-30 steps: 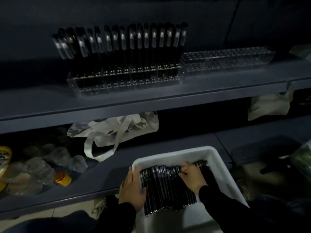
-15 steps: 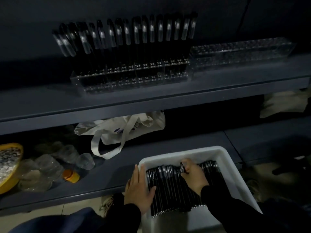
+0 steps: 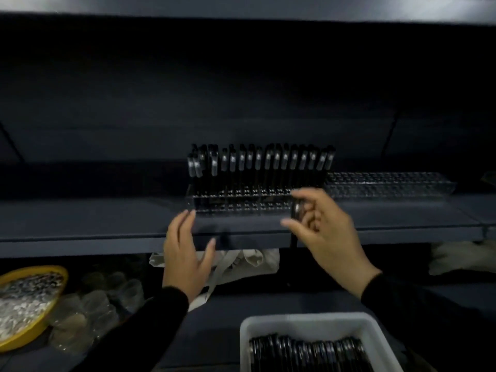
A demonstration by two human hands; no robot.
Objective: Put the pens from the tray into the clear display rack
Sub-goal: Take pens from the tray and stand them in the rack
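Right grip [image 3: 319, 232], centre right of the frame: we log thumb and fingers pinched round one black pen [image 3: 296, 210], held upright just in front of the right end of the filled clear display rack [image 3: 241, 204]. Motion blur hides the exact finger placement.

Left grip [image 3: 185, 253], centre left: we note fingers straight and spread, holding nothing, fingertips at the front edge of the shelf [image 3: 107, 226] near the rack's left end.

Filled rack, centre: a row of black pens [image 3: 263, 162] with silver clips stands upright in it.

Second clear rack [image 3: 389, 185], just beside it to the right on the same shelf: we see no pens in it.

White tray [image 3: 308, 323], bottom centre right: black pens [image 3: 306, 353] lie side by side inside.

Lower shelf: a cream tote bag [image 3: 241, 264] at centre; clear plastic cups [image 3: 107, 291] and a yellow bowl [image 3: 32, 331] with pale contents at lower left.
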